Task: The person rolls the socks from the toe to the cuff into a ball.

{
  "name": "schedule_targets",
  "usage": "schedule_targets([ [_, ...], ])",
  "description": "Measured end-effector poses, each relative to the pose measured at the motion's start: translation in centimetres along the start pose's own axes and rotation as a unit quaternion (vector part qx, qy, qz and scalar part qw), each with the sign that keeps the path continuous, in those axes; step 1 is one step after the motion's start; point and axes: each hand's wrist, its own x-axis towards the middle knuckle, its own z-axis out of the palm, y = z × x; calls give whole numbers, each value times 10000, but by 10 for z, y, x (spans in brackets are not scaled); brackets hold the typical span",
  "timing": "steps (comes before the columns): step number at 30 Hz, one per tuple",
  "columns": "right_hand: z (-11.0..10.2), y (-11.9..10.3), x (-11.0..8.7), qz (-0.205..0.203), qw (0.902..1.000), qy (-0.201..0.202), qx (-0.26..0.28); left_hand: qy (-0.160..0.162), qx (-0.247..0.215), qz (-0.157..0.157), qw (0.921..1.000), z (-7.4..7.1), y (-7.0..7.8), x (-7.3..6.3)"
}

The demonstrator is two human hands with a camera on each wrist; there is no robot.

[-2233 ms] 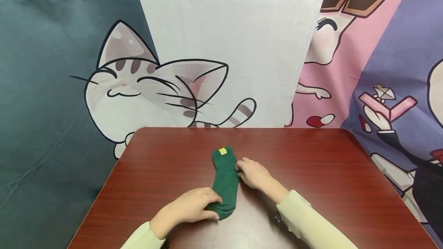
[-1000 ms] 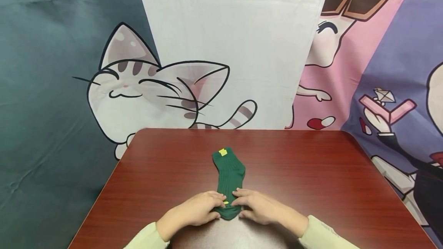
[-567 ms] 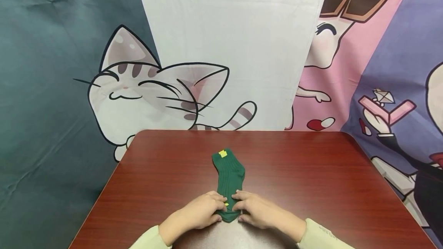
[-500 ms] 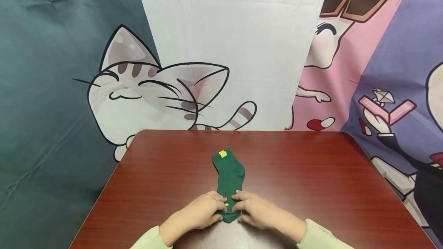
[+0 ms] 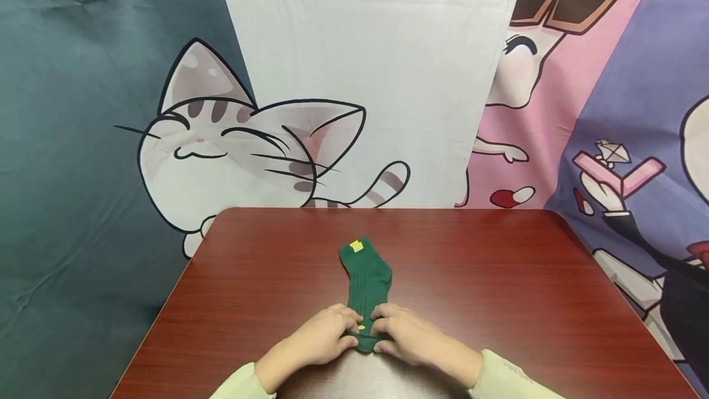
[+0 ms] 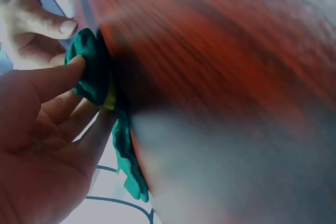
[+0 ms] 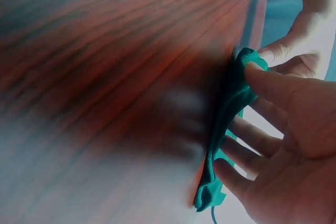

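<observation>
A dark green ribbed sock lies lengthwise on the table, a yellow label on its far end. A second, smaller yellow patch shows near its close end, between the hands. My left hand pinches the left side of that near end, thumb on the close side and fingers over the top. Opposite it, my right hand pinches the right side. In the left wrist view, the sock's bunched end stands slightly raised under the thumb. The right wrist view has the right thumb on the green fabric.
The reddish-brown wooden table has rounded far corners. Behind it hangs a printed backdrop with a cartoon cat and figures. Pale sleeves cover both forearms.
My right hand has come from the sock's upper right side down to its near end. Since half a second ago both thumbs have moved closer together, and the near end is folded up a little.
</observation>
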Motion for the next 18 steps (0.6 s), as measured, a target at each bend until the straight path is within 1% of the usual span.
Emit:
schedule_targets([
  [2,1,-1,2,-12,9999,93,-63,8,-198,-180,9996,1,-1,0],
  [5,0,-2,6,10,9998,125,-153,48,-453,-410,9981,2,-2,1],
  [9,1,-2,9,105,9997,53,-206,157,-616,-516,9966,3,-1,1],
  [13,0,0,12,246,9996,-56,-135,283,-583,-594,9961,2,0,1],
  [18,-2,2,14,542,9979,-254,240,317,-342,-797,9957,-1,1,2],
])
